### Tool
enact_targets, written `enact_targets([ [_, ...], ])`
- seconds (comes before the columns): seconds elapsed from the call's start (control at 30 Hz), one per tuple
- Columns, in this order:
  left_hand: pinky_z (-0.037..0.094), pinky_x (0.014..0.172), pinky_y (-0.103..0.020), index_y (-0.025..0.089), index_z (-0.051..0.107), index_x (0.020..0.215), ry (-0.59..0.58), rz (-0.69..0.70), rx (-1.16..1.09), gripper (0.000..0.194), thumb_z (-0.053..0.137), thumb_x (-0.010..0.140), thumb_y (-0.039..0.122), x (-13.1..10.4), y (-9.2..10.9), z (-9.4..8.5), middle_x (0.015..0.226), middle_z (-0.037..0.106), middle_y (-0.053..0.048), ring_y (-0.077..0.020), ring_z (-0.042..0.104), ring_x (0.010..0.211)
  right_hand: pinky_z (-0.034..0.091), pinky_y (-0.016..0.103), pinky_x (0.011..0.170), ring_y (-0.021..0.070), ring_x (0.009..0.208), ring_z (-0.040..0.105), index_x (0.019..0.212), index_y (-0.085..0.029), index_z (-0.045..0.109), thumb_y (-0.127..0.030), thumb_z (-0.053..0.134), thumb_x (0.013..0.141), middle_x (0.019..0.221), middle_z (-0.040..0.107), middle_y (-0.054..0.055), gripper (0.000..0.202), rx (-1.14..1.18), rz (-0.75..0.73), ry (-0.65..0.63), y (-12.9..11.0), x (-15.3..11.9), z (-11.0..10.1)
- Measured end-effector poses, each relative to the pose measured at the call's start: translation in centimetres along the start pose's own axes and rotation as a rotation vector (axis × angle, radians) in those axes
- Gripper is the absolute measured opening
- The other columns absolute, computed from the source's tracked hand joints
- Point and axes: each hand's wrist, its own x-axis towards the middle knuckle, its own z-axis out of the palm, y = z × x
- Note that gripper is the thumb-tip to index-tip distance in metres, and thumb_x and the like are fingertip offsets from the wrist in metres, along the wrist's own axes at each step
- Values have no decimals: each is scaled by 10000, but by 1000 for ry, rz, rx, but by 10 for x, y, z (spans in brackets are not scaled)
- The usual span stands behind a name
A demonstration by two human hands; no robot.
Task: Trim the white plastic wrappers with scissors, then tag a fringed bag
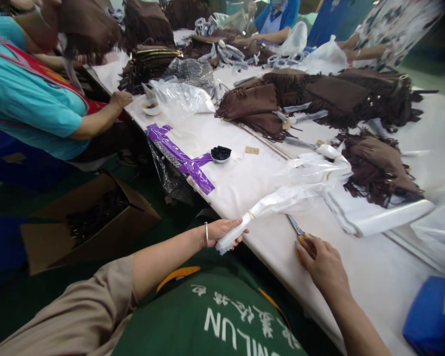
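Observation:
My left hand (228, 233) is closed around one end of a bunched clear plastic bag bundle (270, 200), which has a yellowish rubber band round it. The rest of that bundle stretches over the table to the right. My right hand (321, 259) grips scissors with yellow handles (302, 242); their metal blades point away from me, just below the plastic, and look almost closed. Beyond the bundle lies a brown fringed bag (380, 165). A roll of white sheeting (393, 217) rests right of the scissors.
Brown fringed bags (326, 94) are heaped across the white table (241, 183). A small dish of black pieces (221, 154) and purple tape (193, 168) are near the left edge. An open carton (92, 222) stands on the floor. A blue object (432, 306) sits at right. Co-workers occupy the far sides.

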Motion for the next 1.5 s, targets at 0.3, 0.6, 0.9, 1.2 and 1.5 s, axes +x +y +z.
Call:
enact_targets([
  [0.3, 437, 497, -237, 90, 593, 838, 193, 11, 70, 408, 775, 623, 385, 5, 1, 4, 653, 651, -70, -137, 573, 517, 458, 401, 795, 273, 890, 578, 959, -181, 534, -590, 501, 761, 938, 604, 112, 456, -112, 179, -190, 16, 21, -3],
  [0.6, 465, 495, -234, 77, 605, 861, 113, -16, 19, 361, 698, 719, 396, 0, 1, -4, 695, 675, -94, -149, 603, 540, 451, 312, 667, 202, 779, 564, 995, -209, 452, -583, 562, 724, 857, 571, 42, 475, 596, 337, -404, 1, -22, -32],
  [0.9, 433, 459, -197, 56, 623, 864, 57, -87, -85, 331, 587, 806, 380, -2, 0, -12, 644, 641, -76, -116, 572, 491, 401, 271, 644, 131, 709, 439, 999, -224, 477, -587, 308, 886, 854, 464, 2, 416, 997, 171, -1066, -87, -52, -3],
  [1.2, 375, 423, -203, 102, 615, 814, 185, 119, 192, 468, 722, 640, 524, -5, 1, -5, 582, 595, -26, -101, 506, 453, 395, 279, 613, 128, 669, 437, 994, -215, 500, -609, 344, 864, 803, 447, -4, 444, 945, 228, -1130, -84, -37, 10],
  [1.5, 305, 472, -194, 112, 637, 830, 318, 358, 592, 415, 637, 716, 511, -14, 13, 8, 607, 511, 18, -85, 426, 524, 440, 327, 732, 161, 759, 481, 1098, -185, 513, -605, 339, 869, 882, 497, 32, 509, 820, 106, -1142, -98, -3, -7],
])
